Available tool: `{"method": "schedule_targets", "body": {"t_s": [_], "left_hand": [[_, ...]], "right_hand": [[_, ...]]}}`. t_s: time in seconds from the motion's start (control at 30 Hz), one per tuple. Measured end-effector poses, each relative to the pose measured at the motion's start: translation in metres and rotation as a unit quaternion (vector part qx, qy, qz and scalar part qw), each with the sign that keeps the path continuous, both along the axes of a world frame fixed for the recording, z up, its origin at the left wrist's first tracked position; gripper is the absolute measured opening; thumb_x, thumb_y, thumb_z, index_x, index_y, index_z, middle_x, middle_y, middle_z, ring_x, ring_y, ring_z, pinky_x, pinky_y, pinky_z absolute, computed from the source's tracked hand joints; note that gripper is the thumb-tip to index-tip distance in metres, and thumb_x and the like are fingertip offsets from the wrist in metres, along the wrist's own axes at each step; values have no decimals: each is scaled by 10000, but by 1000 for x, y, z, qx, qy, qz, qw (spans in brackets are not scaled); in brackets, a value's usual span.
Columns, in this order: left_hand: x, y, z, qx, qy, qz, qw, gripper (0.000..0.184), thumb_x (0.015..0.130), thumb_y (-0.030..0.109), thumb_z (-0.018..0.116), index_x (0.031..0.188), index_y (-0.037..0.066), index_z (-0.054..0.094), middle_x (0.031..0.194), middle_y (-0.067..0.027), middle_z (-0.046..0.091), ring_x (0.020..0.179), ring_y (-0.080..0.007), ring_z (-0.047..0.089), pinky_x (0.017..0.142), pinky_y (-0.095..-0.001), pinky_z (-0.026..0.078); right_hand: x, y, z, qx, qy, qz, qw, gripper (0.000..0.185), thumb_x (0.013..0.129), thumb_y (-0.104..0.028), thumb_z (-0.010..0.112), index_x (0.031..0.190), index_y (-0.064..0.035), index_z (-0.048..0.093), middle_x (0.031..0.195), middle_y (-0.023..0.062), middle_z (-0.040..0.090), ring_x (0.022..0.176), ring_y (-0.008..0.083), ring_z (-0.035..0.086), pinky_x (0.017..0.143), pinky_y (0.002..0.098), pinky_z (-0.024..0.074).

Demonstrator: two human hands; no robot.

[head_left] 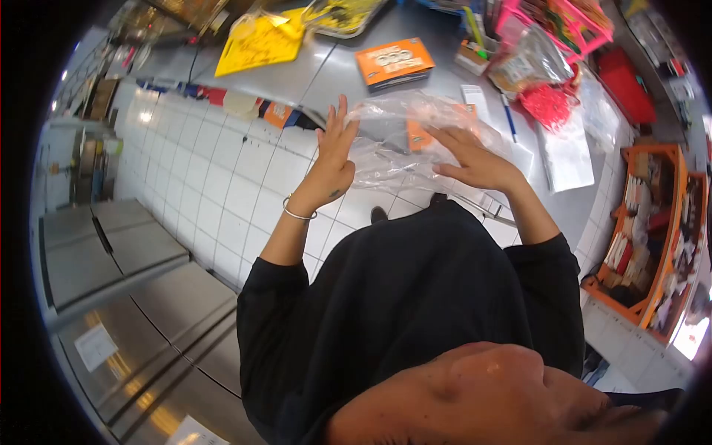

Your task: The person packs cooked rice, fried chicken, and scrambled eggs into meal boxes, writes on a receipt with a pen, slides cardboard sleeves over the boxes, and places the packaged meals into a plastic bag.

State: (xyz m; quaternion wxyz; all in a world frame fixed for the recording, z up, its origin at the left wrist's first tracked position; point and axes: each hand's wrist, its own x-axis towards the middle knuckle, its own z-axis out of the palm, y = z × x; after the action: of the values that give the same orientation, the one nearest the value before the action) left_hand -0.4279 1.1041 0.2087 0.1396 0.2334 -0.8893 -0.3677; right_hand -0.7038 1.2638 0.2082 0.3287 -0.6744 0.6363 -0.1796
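A clear plastic bag (386, 169) lies loosely crumpled at the near edge of the metal table, part of it hanging over the floor. At the bag's left side is my left hand (335, 159), fingers stretched out and apart, seeming to touch the plastic. My right hand (475, 159) rests on the bag's right part with its fingers spread. Through the plastic shows an orange box (417, 136); I cannot tell whether it is in the bag or under it. Just beyond the bag sits another orange box (394, 62) with white lettering.
A yellow cutting board (261, 46) with yellow bits and a metal tray (347, 28) stand at the back left. Rightward are a blue pen (509, 119), a red plastic bag (547, 102), white sheets (565, 159) and a pink basket (519, 18). Orange shelving (644, 308) stands right.
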Motion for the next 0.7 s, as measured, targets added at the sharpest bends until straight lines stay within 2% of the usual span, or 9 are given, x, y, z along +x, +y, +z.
{"method": "schedule_targets", "body": {"t_s": [0.1, 0.13, 0.23, 0.27, 0.4, 0.43, 0.5, 0.6, 0.7], "left_hand": [[40, -11, -7, 29, 81, 58, 995, 904, 681, -103, 404, 1550, 80, 237, 1644, -230, -13, 1508, -446, -63, 1176, -600, -6], [50, -15, -9, 28, 102, 80, 991, 905, 679, -103, 403, 1550, 81, 240, 1641, -240, -9, 1507, -450, -62, 1184, -579, 2], [77, -30, -11, 51, 127, 125, 983, 876, 665, -97, 401, 1519, 67, 293, 1627, -276, 35, 1514, -434, -29, 1212, -478, 42], [85, -35, -6, 70, 133, 131, 980, 864, 663, -96, 401, 1508, 59, 308, 1625, -276, 53, 1517, -427, -20, 1213, -469, 48], [106, -42, 3, 124, 165, 173, 963, 839, 642, -101, 406, 1472, 6, 341, 1616, -254, 142, 1530, -368, 25, 1219, -418, 64], [108, -43, 4, 130, 175, 177, 960, 849, 639, -104, 406, 1478, -2, 332, 1617, -247, 148, 1532, -358, 31, 1219, -411, 65], [106, -41, 12, 146, 183, 177, 956, 875, 633, -111, 405, 1496, -10, 303, 1624, -234, 142, 1533, -340, 45, 1220, -400, 65], [93, -39, 18, 141, 188, 164, 958, 904, 631, -118, 401, 1519, -17, 263, 1629, -226, 136, 1533, -328, 60, 1221, -392, 65], [71, -37, 31, 126, 187, 149, 963, 907, 635, -120, 398, 1524, -18, 253, 1629, -226, 138, 1532, -332, 65, 1222, -392, 65]], "right_hand": [[80, -32, 34, -62, 282, 29, 957, 666, 877, -265, 668, 1489, -190, 417, 1528, 192, 341, 1455, 354, 268, 1184, 493, 244], [97, -38, 33, -166, 378, 51, 909, 589, 851, -217, 676, 1416, -173, 516, 1431, 181, 471, 1354, 326, 436, 1104, 470, 369], [137, -60, 67, -87, 214, 125, 965, 410, 840, -180, 690, 1248, -152, 649, 1239, 145, 615, 1122, 293, 612, 938, 457, 481], [138, -62, 77, -176, 145, 110, 967, 278, 828, -105, 685, 1105, -128, 702, 1019, 104, 681, 863, 270, 662, 767, 408, 512], [65, -61, 64, -340, -331, -26, 880, 231, 850, 10, 602, 1075, 32, 648, 980, 89, 680, 827, 195, 624, 757, 317, 482], [48, -64, 66, -303, -193, -187, 914, 304, 870, -19, 590, 1171, 9, 620, 1066, 129, 677, 887, 195, 604, 785, 323, 469], [19, -72, 43, -209, 122, -137, 961, 497, 839, -143, 667, 1312, -42, 555, 1278, 147, 587, 1135, 254, 548, 931, 425, 464], [6, -62, -53, -63, 465, -45, 882, 724, 741, -247, 769, 1388, -76, 492, 1450, 118, 442, 1307, 289, 425, 1011, 514, 418], [-18, -67, -126, -59, 426, -17, 902, 835, 706, -244, 773, 1454, -107, 429, 1385, 125, 472, 1285, 309, 428, 979, 521, 420]]}}
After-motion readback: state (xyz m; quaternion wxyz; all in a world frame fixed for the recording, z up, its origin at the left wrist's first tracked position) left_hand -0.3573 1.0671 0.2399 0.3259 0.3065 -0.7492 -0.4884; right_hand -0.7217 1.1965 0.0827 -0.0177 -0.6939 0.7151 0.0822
